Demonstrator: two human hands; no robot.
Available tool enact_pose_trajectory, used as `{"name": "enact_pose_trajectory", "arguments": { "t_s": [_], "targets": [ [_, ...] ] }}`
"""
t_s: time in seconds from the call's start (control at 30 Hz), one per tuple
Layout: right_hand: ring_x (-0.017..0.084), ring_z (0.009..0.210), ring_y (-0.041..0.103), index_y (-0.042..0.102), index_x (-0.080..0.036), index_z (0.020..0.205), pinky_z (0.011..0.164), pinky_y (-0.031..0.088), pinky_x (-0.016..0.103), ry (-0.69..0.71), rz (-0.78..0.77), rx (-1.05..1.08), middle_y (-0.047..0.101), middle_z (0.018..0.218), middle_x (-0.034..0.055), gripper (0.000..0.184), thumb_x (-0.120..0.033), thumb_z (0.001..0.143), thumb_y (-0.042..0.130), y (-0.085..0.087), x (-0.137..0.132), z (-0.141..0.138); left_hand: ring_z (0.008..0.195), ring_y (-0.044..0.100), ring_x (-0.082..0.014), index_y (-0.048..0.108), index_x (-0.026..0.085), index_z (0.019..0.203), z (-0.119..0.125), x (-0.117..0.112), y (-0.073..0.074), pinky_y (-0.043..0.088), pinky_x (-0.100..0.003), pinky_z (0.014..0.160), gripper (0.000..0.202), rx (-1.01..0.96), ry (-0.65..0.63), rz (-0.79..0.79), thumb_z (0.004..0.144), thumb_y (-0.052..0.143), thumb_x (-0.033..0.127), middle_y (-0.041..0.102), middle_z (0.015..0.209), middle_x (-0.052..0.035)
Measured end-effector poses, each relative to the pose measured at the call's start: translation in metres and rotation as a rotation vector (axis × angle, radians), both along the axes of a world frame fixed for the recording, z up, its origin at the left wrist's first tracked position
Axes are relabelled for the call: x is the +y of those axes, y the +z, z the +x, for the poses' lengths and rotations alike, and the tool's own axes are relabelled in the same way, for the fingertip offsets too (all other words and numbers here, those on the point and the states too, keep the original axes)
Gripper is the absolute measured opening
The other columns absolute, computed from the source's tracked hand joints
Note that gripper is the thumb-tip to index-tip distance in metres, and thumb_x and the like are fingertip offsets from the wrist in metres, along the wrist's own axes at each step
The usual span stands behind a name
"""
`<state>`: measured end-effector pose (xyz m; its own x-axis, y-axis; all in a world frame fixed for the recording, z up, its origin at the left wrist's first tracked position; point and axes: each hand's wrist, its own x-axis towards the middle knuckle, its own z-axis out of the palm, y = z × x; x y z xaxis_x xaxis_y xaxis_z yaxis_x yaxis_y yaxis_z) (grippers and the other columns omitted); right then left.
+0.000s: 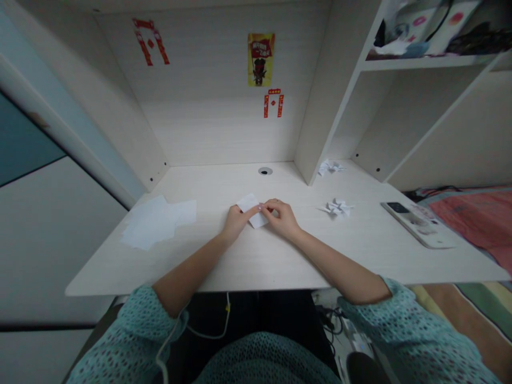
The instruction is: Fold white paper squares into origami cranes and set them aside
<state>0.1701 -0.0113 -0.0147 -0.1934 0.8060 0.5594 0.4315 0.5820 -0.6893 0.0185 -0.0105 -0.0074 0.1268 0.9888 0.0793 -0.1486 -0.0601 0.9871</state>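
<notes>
pale laminate desk beneath us: fingers pressed together, our left hand and right hand pinch a small folded white paper against it; crumpled paper lies rightward, thin flat sheets leftward.

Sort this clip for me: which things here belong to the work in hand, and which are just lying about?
In use: small white paper, held between the left hand and right hand.

Lying about: loose white paper sheets, folded paper piece, second folded paper piece, phone.
</notes>
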Motion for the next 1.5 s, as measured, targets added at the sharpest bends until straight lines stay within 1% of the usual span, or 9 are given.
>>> {"name": "enact_pose_trajectory", "arguments": {
  "t_s": [0.2,0.4,0.47,0.6,0.7,0.8,1.03,1.27,1.5],
  "targets": [
    [0.013,0.061,0.052,0.064,-0.017,0.07,0.058,0.038,0.024,0.082,-0.167,0.072,0.063,0.067,0.002,0.03,-0.042,0.082,0.052,-0.002,0.003,-0.001,0.076,0.062,-0.0199,0.069,0.011,0.083,-0.003,0.003,0.006,0.047,-0.028,0.066,0.035,-0.103,0.05,-0.108,0.057,0.077,0.034,0.069,0.086,-0.0094],
    [0.011,0.056,0.048,0.065,-0.017,0.07,0.054,0.035,0.024,0.123,-0.175,-0.085,0.061,0.065,0.0009,0.024,-0.035,0.081,0.054,-0.008,0.001,0.003,0.091,0.062,-0.0185,0.067,0.013,0.088,-0.028,0.026,0.015,0.047,-0.025,0.075,0.034,-0.333,0.405,-0.104,0.06,0.075,0.032,0.067,0.1,-0.0093],
    [0.012,0.058,0.049,0.066,-0.018,0.074,0.056,0.037,0.024,0.065,-0.141,-0.084,0.062,0.069,0.0016,0.023,-0.034,0.083,0.051,-0.009,0.002,0.003,0.092,0.062,-0.0188,0.067,0.014,0.089,-0.032,0.03,0.015,0.047,-0.026,0.076,0.036,-0.323,0.446,-0.09,0.06,0.076,0.032,0.067,0.102,-0.0099],
    [0.015,0.074,0.056,0.065,-0.021,0.093,0.067,0.044,0.028,-0.074,-0.024,0.02,0.064,0.088,0.0052,0.027,-0.037,0.088,0.044,-0.004,0.001,0.001,0.086,0.063,-0.0197,0.067,0.012,0.088,-0.023,0.024,0.008,0.048,-0.029,0.076,0.036,-0.205,0.29,-0.112,0.062,0.075,0.035,0.068,0.098,-0.0113],
    [0.019,0.087,0.057,0.062,-0.024,0.105,0.077,0.046,0.032,-0.034,0.1,-0.056,0.062,0.099,0.0067,0.03,-0.042,0.082,0.054,0.001,-0.002,0.001,0.081,0.063,-0.0206,0.066,0.011,0.094,-0.013,0.015,0.003,0.05,-0.033,0.072,0.037,-0.138,0.079,-0.157,0.068,0.069,0.037,0.068,0.094,-0.0123],
    [0.022,0.098,0.054,0.063,-0.026,0.107,0.088,0.044,0.037,-0.066,0.201,-0.171,0.061,0.103,0.0071,0.037,-0.046,0.075,0.062,0.001,-0.003,0.003,0.079,0.063,-0.0207,0.065,0.01,0.095,-0.01,0.01,0.002,0.051,-0.035,0.072,0.036,-0.113,-0.016,-0.195,0.073,0.065,0.038,0.068,0.094,-0.0134],
    [0.022,0.099,0.055,0.065,-0.025,0.106,0.086,0.046,0.038,-0.148,0.168,-0.263,0.064,0.107,0.006,0.038,-0.046,0.074,0.063,-0.009,0.004,0.006,0.093,0.061,-0.0224,0.063,0.011,0.096,-0.014,0.007,0.011,0.048,-0.039,0.083,0.035,-0.073,-0.168,-0.165,0.072,0.067,0.036,0.065,0.104,-0.0131],
    [0.02,0.094,0.061,0.064,-0.025,0.109,0.084,0.046,0.035,-0.045,0.044,-0.227,0.068,0.104,0.005,0.029,-0.034,0.085,0.05,-0.002,0.001,0.005,0.099,0.058,-0.021,0.061,0.02,0.108,-0.016,0.008,0.01,0.045,-0.035,0.083,0.047,0.039,-0.147,-0.095,0.066,0.071,0.037,0.063,0.111,-0.0109],
    [0.018,0.074,0.061,0.07,-0.024,0.091,0.072,0.046,0.031,-0.122,-0.02,-0.114,0.071,0.083,0.0036,0.021,-0.031,0.08,0.054,-0.005,0.0,0.002,0.089,0.062,-0.0189,0.066,0.018,0.098,-0.014,0.009,0.008,0.044,-0.027,0.077,0.042,0.083,-0.075,-0.039,0.06,0.074,0.034,0.068,0.099,-0.0101]
  ]
}}
